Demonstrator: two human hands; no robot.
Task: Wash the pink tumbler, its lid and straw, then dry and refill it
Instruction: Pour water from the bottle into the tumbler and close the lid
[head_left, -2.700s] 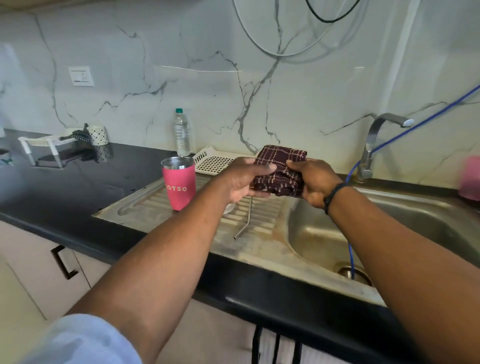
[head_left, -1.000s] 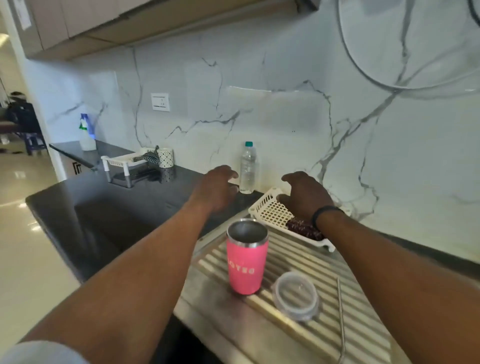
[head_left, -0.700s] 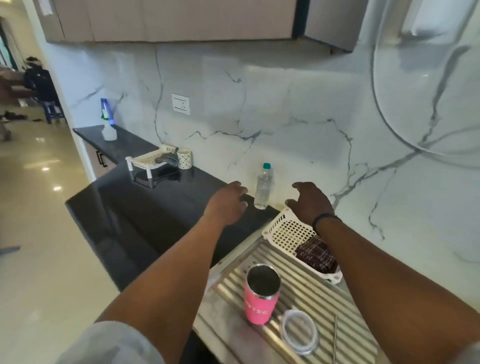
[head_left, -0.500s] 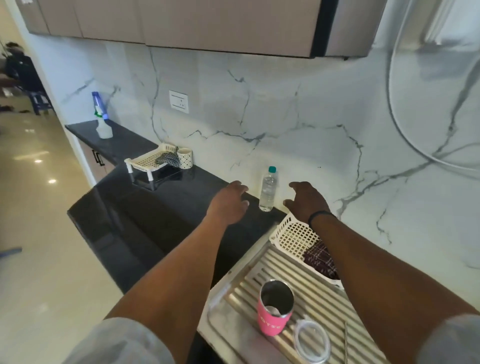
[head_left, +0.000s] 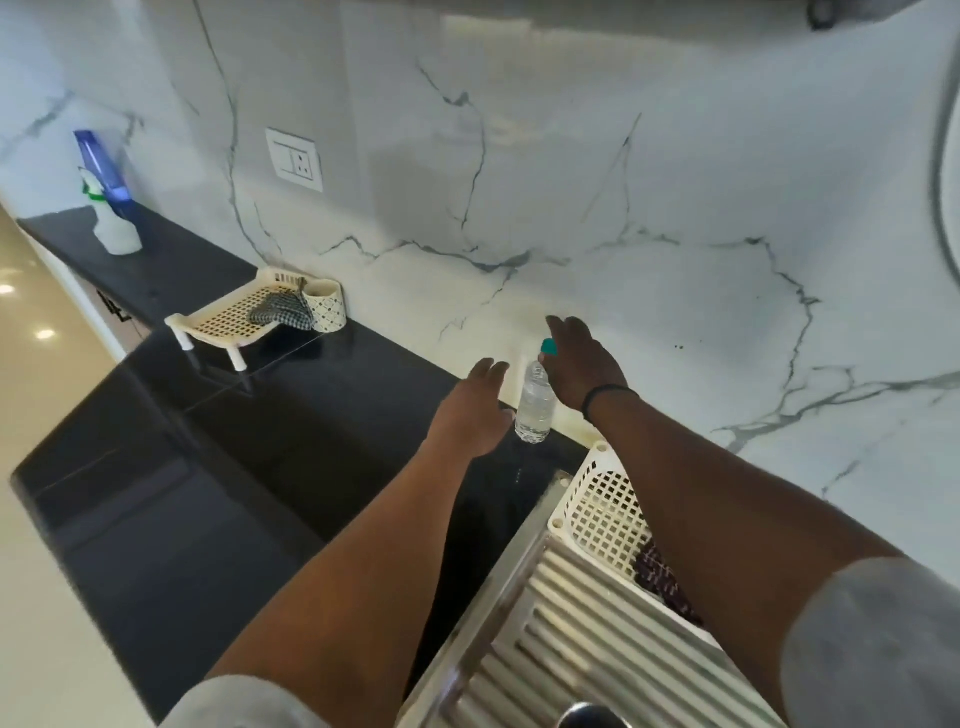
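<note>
Head view.

Bottle (head_left: 534, 405): clear plastic, teal cap, upright on the dark surface (head_left: 218, 467) against the marble wall; clear liquid inside, level not readable.

Right hand (head_left: 582, 364): over the bottle's top, fingers bent around the cap; whether they grip it cannot be told.

Left hand (head_left: 475, 410): just left of the bottle, fingers extended and loose, holding nothing; contact with the bottle not clear.

Near basket (head_left: 597, 512): white lattice, at the corner of the ribbed steel drainboard (head_left: 571, 644). Contents: one dark checked cloth (head_left: 662, 577), partly hidden by the right forearm.

Tumbler (head_left: 592, 719): only a sliver of steel rim shows at the bottom edge, on the drainboard. Lid and straw out of frame.

Far rack (head_left: 218, 325): white lattice tray on legs, on the surface further left. Contents: one grey checked cloth (head_left: 283, 314).

Cup (head_left: 324, 306): white, patterned, beside the rack; contents not visible.

Spray bottle (head_left: 109, 208): blue head, white body, at the far end of the surface.
</note>
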